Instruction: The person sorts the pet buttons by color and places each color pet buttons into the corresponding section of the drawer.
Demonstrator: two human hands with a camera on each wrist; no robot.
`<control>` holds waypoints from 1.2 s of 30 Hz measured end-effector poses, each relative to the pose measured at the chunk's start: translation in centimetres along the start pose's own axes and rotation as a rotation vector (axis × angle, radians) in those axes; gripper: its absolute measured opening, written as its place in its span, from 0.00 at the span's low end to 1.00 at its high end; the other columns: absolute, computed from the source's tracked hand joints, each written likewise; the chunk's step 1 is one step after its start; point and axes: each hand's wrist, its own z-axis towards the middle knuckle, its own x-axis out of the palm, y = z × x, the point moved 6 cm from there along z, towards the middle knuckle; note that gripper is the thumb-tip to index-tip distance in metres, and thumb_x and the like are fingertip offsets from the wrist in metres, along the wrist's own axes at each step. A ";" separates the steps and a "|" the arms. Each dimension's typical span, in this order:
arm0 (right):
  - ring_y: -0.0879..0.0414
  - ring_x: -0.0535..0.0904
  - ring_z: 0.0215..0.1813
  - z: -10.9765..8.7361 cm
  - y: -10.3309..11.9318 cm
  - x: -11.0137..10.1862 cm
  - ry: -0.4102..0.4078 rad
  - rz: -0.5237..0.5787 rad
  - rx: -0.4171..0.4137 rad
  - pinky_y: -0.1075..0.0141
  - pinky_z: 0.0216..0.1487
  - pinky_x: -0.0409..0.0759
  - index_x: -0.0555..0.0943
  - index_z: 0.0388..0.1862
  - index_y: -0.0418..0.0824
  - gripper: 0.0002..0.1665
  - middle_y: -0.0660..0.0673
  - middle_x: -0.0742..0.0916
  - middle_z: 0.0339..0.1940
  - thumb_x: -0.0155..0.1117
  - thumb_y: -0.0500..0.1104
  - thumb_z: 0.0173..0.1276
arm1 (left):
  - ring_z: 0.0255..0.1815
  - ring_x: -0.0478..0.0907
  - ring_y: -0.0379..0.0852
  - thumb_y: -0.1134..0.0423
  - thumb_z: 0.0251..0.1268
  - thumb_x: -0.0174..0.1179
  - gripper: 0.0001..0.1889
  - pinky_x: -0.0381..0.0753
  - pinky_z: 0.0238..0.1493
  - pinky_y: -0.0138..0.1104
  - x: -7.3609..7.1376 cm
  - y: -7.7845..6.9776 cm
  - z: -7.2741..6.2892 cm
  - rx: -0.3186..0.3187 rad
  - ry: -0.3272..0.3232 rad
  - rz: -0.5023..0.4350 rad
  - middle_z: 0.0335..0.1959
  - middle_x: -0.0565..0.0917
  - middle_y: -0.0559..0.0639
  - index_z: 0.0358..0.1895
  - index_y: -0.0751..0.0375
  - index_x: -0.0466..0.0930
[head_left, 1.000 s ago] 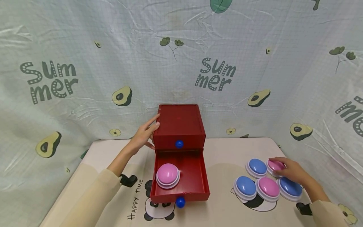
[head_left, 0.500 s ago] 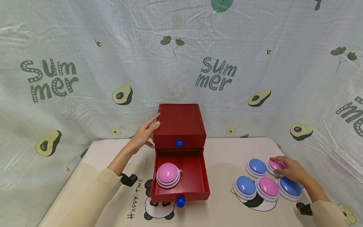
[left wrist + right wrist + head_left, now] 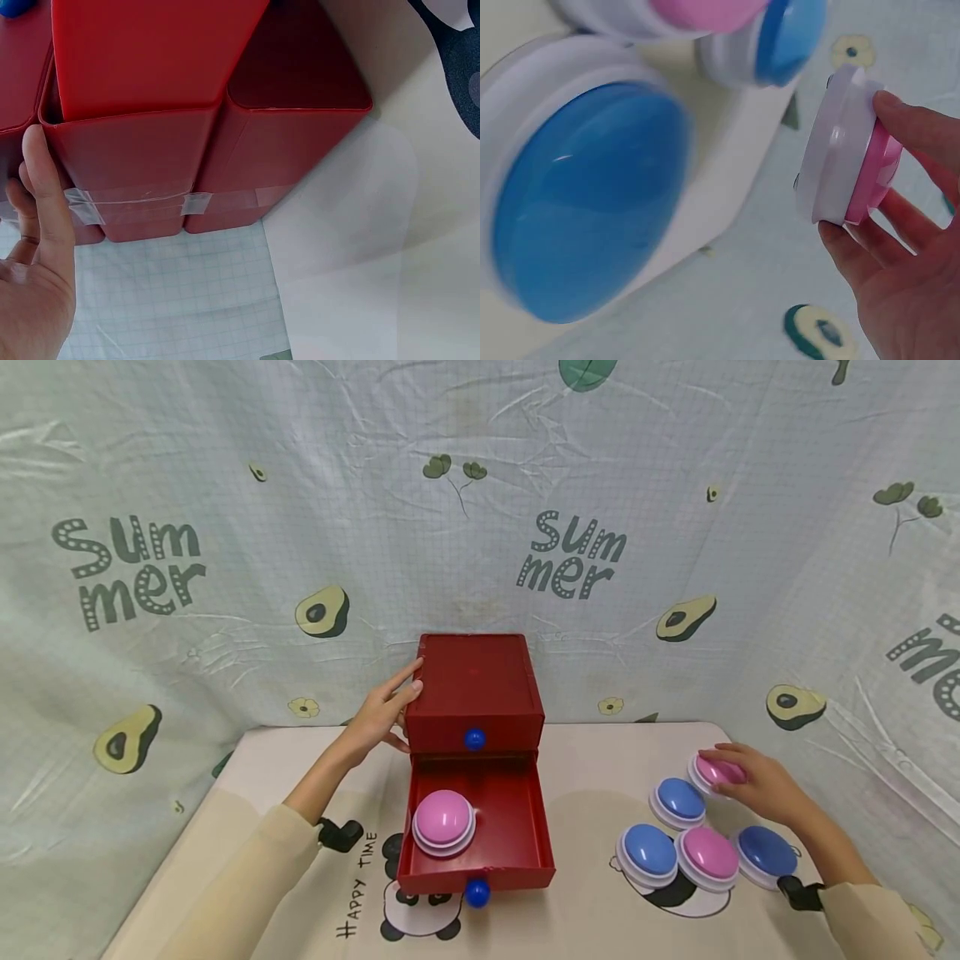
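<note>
A pink push button [image 3: 718, 770] with a white base is pinched by the rim in my right hand [image 3: 763, 783]. The right wrist view shows this button [image 3: 847, 150] held off the table, its underside turned away from the palm. My left hand [image 3: 372, 722] rests against the left side of a red drawer cabinet [image 3: 476, 677], fingers mostly straight; in the left wrist view the fingers [image 3: 49, 195] touch its wall. Below the cabinet's top drawer, a lower drawer [image 3: 513, 827] is pulled out, with another pink button [image 3: 442, 818] at its left.
Near the right hand, three blue buttons, the nearest blue button [image 3: 767, 853] included, and one pink button [image 3: 708, 856] sit on the table. Blue knobs, such as the front knob [image 3: 477, 893], stick out from the drawers. A patterned cloth [image 3: 480, 543] hangs behind.
My right hand has lifted the pink button from among the others and moved it up and slightly left. The left hand and the drawer have not moved.
</note>
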 end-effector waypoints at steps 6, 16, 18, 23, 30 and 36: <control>0.24 0.79 0.59 1.7 3.7 -0.8 0.018 0.017 -0.066 0.30 0.51 0.83 0.82 0.62 0.34 0.29 0.24 0.81 0.61 0.77 0.37 0.61 | 0.28 0.85 0.47 0.45 0.82 0.48 0.32 0.91 0.30 0.51 0.0 -0.1 -0.1 -0.003 0.001 0.012 0.45 0.84 0.63 0.83 0.33 0.53; 0.26 0.78 0.63 4.3 10.0 -1.3 0.058 0.002 -0.150 0.32 0.53 0.83 0.82 0.65 0.39 0.30 0.27 0.81 0.65 0.76 0.38 0.63 | 0.28 0.85 0.47 0.45 0.82 0.48 0.32 0.91 0.30 0.51 -0.1 0.0 0.0 -0.006 0.004 0.021 0.46 0.84 0.64 0.84 0.34 0.53; 0.27 0.78 0.64 4.7 11.0 -1.3 0.071 0.000 -0.158 0.32 0.55 0.83 0.81 0.66 0.40 0.30 0.27 0.80 0.66 0.75 0.38 0.64 | 0.29 0.86 0.48 0.45 0.82 0.48 0.32 0.91 0.30 0.51 -0.1 -0.1 0.0 -0.008 0.004 0.023 0.45 0.85 0.64 0.84 0.34 0.53; 0.28 0.76 0.66 5.5 13.3 -1.0 0.106 0.005 -0.161 0.34 0.58 0.83 0.80 0.69 0.41 0.32 0.29 0.79 0.69 0.74 0.38 0.65 | 0.29 0.87 0.48 0.44 0.81 0.49 0.32 0.91 0.30 0.52 -0.1 -0.3 0.0 -0.017 -0.004 0.016 0.45 0.86 0.63 0.83 0.32 0.54; 0.30 0.77 0.69 6.5 16.2 -0.7 0.131 0.017 -0.209 0.39 0.57 0.86 0.80 0.71 0.45 0.33 0.32 0.78 0.72 0.74 0.39 0.65 | 0.30 0.87 0.48 0.45 0.81 0.48 0.32 0.91 0.31 0.52 -0.1 -0.4 -0.1 -0.012 -0.001 0.036 0.50 0.84 0.69 0.84 0.34 0.53; 0.32 0.75 0.71 7.0 18.3 -0.5 0.125 0.039 -0.260 0.41 0.58 0.86 0.80 0.70 0.47 0.33 0.36 0.78 0.73 0.74 0.39 0.65 | 0.29 0.87 0.47 0.45 0.81 0.48 0.32 0.91 0.31 0.53 -0.1 -0.5 -0.1 -0.016 0.007 0.044 0.49 0.84 0.68 0.84 0.34 0.52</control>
